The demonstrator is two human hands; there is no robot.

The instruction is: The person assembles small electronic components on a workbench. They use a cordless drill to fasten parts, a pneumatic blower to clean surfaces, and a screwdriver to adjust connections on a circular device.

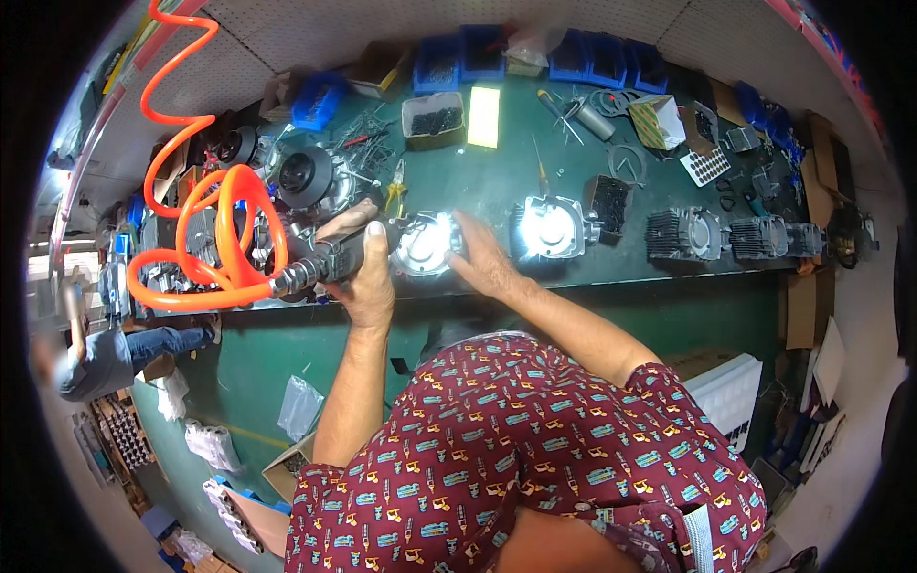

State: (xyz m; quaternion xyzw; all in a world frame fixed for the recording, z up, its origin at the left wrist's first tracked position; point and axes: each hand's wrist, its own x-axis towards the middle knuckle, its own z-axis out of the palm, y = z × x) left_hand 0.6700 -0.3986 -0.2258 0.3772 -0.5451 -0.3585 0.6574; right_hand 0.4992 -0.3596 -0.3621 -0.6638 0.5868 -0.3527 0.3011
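Observation:
My left hand (368, 277) is wrapped around a dark air tool (336, 258), its thumb on top. A metal fitting joins the tool to a thick orange coiled air hose (224, 298). The tool's front end is close to a round, finned metal engine casting (420, 244) on the bench; whether they touch I cannot tell. My right hand (485, 260) grips the right side of that casting, fingers at the far edge and thumb nearer me. Bright glare washes out its face. A second similar casting (552, 229) sits just to the right.
More finned castings (684, 235) stand along the green bench (497, 172) to the right. Pliers (396, 187) and a screwdriver (542, 170) lie beyond my hands. Blue bins (437, 65) line the back. Dark assemblies (308, 177) crowd the left. Another person (95, 366) is far left.

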